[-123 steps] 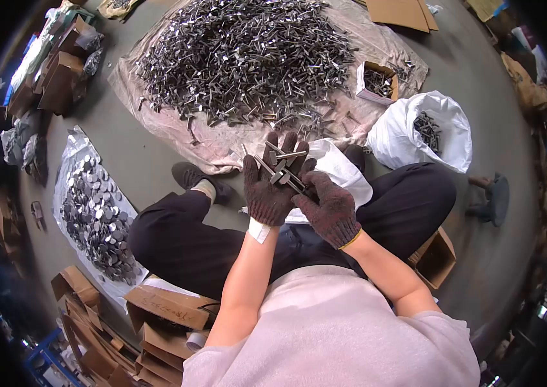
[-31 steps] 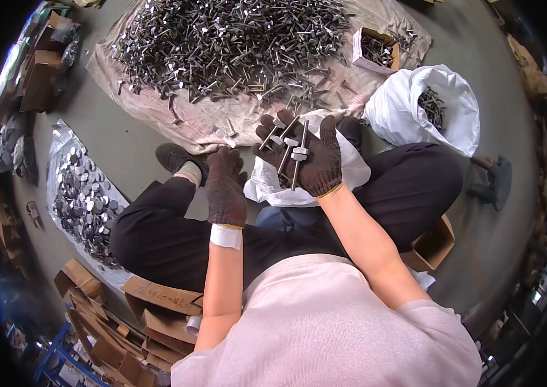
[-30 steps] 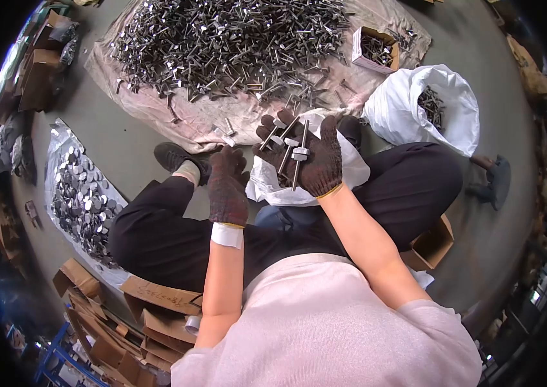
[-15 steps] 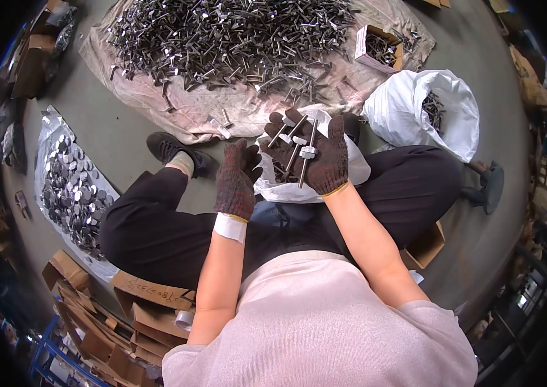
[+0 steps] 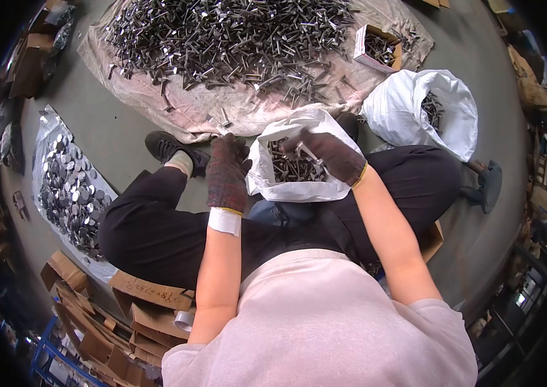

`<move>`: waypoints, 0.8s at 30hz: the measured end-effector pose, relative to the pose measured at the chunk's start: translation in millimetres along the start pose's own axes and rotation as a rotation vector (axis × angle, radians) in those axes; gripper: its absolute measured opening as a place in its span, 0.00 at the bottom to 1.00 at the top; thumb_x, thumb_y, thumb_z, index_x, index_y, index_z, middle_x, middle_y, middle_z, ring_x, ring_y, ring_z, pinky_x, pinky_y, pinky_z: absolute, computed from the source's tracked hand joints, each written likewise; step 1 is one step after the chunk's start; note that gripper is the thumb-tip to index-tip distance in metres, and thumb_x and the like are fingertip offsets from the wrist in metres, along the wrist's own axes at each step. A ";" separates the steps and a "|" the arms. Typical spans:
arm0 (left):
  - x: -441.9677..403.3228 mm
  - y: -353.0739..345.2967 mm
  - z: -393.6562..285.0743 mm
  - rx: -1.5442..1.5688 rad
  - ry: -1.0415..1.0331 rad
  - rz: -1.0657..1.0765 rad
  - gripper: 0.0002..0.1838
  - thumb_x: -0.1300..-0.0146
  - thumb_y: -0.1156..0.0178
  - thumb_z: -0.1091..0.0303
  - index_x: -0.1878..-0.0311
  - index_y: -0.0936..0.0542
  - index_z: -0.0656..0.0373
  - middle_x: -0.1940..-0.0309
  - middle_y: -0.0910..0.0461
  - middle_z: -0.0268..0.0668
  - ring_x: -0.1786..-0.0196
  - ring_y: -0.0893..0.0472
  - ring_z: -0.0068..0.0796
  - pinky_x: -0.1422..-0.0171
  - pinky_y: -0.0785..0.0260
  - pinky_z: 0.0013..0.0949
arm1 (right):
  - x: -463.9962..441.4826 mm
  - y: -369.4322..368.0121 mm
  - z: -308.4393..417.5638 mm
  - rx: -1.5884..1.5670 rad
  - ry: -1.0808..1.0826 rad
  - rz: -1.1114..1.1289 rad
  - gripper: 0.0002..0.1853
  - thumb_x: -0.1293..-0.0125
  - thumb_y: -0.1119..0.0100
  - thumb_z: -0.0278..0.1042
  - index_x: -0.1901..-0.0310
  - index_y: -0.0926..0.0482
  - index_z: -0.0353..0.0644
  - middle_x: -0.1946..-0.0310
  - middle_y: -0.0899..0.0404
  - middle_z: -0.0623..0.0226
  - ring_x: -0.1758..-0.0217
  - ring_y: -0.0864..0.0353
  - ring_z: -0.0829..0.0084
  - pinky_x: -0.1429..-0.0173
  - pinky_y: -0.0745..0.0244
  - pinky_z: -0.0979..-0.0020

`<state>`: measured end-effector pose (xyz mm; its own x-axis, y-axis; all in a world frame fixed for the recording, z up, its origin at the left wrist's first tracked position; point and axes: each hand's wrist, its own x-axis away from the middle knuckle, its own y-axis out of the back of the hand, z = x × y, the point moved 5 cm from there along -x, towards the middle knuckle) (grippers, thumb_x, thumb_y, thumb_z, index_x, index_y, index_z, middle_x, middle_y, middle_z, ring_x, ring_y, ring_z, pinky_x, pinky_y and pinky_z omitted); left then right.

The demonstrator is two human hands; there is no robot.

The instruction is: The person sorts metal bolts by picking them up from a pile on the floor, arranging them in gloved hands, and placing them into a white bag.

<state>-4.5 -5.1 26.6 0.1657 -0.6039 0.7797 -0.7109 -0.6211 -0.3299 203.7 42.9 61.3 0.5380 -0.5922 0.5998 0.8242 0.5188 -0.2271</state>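
Note:
My left hand [image 5: 228, 169], in a dark knitted glove, is raised left of the white sack, its fingers curled in. What it holds, if anything, is hidden. My right hand [image 5: 334, 155], gloved the same way, is turned palm-down over the mouth of the sack. A metal T-shaped bolt [image 5: 310, 152] shows against its curled fingers. Below it, the open white sack [image 5: 305, 191] sits between my legs, with many dark metal bolts [image 5: 291, 169] inside.
A large heap of bolts [image 5: 222, 45] covers a stained cloth [image 5: 183, 119] ahead. A small box of bolts [image 5: 378, 48] and another white sack [image 5: 396, 113] stand to the right. Round metal discs [image 5: 73, 187] lie on plastic at left. Cardboard boxes [image 5: 151, 290] are behind.
My right hand has turned from palm-up, with several bolts on it, to palm-down over the sack. Most of those bolts have left the palm. My left hand has shifted slightly left.

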 end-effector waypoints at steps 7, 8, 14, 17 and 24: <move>-10.0 11.3 -4.7 0.067 -0.107 -0.028 0.21 0.34 0.43 0.47 0.47 0.23 0.51 0.59 0.18 0.30 0.58 0.22 0.26 0.55 0.36 0.34 | 26.5 44.6 73.2 0.426 0.152 -0.247 0.19 0.31 0.41 0.43 0.46 0.20 0.37 0.52 0.17 0.66 0.47 0.21 0.74 0.42 0.28 0.71; -11.0 10.1 -5.0 0.065 -0.103 -0.029 0.21 0.34 0.43 0.47 0.47 0.23 0.51 0.59 0.18 0.30 0.58 0.22 0.26 0.55 0.36 0.34 | 31.8 52.4 83.5 0.277 0.086 -0.318 0.20 0.31 0.41 0.42 0.45 0.20 0.37 0.52 0.17 0.65 0.47 0.21 0.74 0.42 0.27 0.72; -23.1 3.0 -14.3 0.029 -0.055 -0.114 0.22 0.33 0.45 0.47 0.45 0.24 0.51 0.58 0.18 0.30 0.57 0.22 0.26 0.53 0.38 0.35 | 20.7 97.0 121.0 0.533 0.127 -0.323 0.20 0.30 0.42 0.41 0.44 0.22 0.34 0.52 0.17 0.64 0.48 0.20 0.75 0.42 0.27 0.71; -51.9 -2.0 -24.5 0.045 -0.076 0.018 0.24 0.33 0.46 0.47 0.41 0.27 0.52 0.55 0.20 0.31 0.54 0.24 0.29 0.52 0.38 0.36 | 13.0 101.5 137.6 0.844 0.193 -0.250 0.18 0.31 0.41 0.39 0.46 0.20 0.35 0.53 0.17 0.64 0.50 0.19 0.76 0.44 0.26 0.72; -110.9 -31.1 -42.9 -0.057 -0.172 -0.077 0.24 0.35 0.42 0.53 0.41 0.27 0.57 0.56 0.19 0.34 0.57 0.22 0.29 0.54 0.35 0.35 | 9.1 113.5 126.0 1.397 0.091 -0.294 0.20 0.36 0.39 0.44 0.46 0.22 0.45 0.58 0.18 0.55 0.55 0.18 0.56 0.51 0.23 0.61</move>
<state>-30.1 102.6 -26.8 0.3320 -0.6351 0.6974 -0.7284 -0.6424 -0.2383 279.9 174.1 137.7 0.4344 -0.7919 0.4291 0.0875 0.5113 0.8550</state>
